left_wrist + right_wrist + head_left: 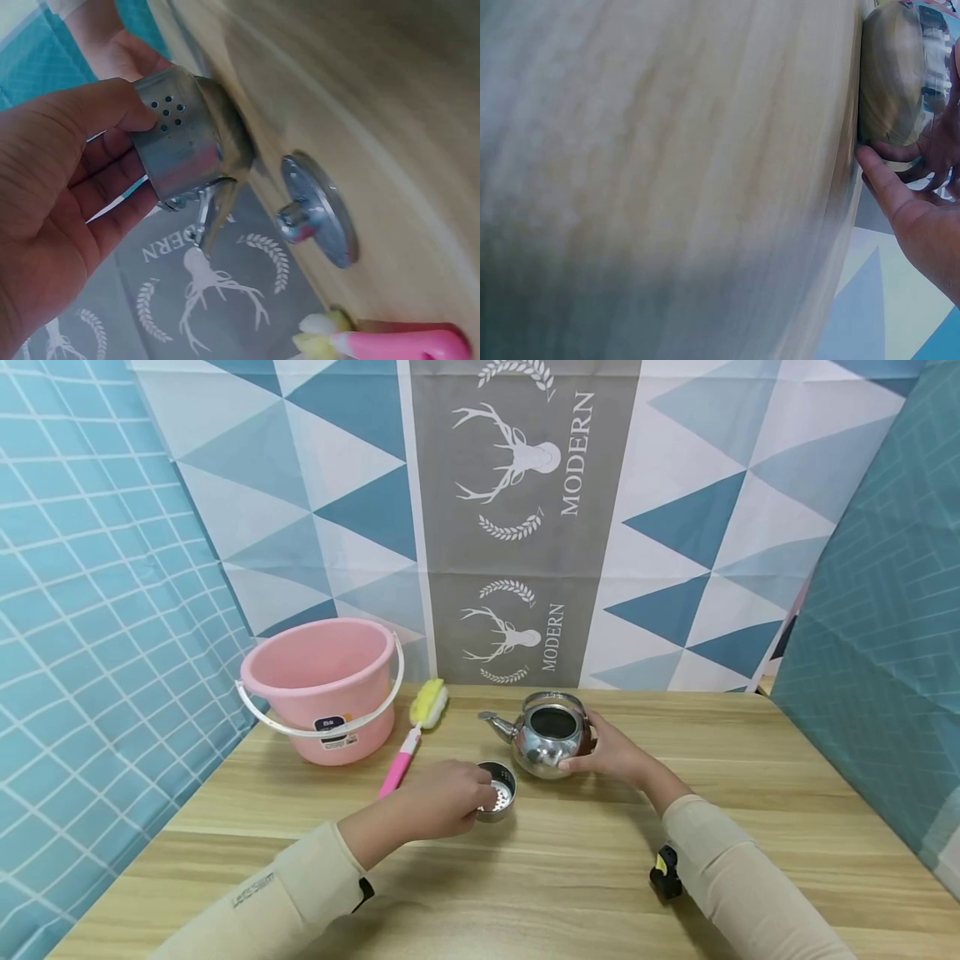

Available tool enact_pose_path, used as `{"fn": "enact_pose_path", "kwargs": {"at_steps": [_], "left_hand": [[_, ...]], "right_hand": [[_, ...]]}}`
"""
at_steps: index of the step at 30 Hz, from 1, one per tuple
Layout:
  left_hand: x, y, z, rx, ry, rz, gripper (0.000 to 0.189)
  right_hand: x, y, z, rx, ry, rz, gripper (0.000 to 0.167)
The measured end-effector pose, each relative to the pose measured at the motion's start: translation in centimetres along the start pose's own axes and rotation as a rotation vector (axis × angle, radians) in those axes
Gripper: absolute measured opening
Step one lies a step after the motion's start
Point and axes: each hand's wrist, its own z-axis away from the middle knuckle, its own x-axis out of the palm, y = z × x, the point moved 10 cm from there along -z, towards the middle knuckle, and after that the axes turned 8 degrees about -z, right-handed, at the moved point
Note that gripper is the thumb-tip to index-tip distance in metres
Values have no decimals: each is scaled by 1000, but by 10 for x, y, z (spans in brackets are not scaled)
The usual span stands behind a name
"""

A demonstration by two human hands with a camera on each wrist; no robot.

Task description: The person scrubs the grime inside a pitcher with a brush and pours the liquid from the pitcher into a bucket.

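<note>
Strainer (pixel 184 154) is gripped by the left hand (pixel 448 797), thumb pressed on the perforated side, fingers curled at the opposite side; it is held just beside the kettle (pixel 540 753), on the spout side. Whether its base is touching the table (pixel 570 877) cannot be told. Kettle is set upright on the table, uncovered, spout (pixel 500 725) pointed left. Its body is gripped by the right hand (pixel 611 753) from the right, thumb in front, fingers around the far side. Lid (pixel 330 217) is seen on the table in the left wrist view, knob (pixel 296 219) up. Brush (pixel 411 742) is laid left of the kettle, partly hidden by the left arm. Pink bucket (pixel 360 693) is placed at far left, white handle (pixel 367 718) slung across its front.
</note>
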Motion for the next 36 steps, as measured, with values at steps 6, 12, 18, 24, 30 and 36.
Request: {"fn": "enact_pose_path", "kwargs": {"at_steps": [6,12,18,24,30,36], "left_hand": [[12,-1,13,-8,-10,19,21],[20,1,17,-14,-47,-14,22],[27,-1,17,-52,-90,59,23],[28,-5,16,-78,-105,127,22],[27,-9,19,-86,-99,132,22],[25,-15,23,-118,-72,173,30]], "right_hand": [[0,1,0,16,-4,12,111],[-1,1,1,17,-1,0,111],[0,0,1,33,-5,-11,110],[0,0,1,40,-6,-24,108],[-1,2,1,32,-1,5,111],[-1,4,0,36,4,3,112]]}}
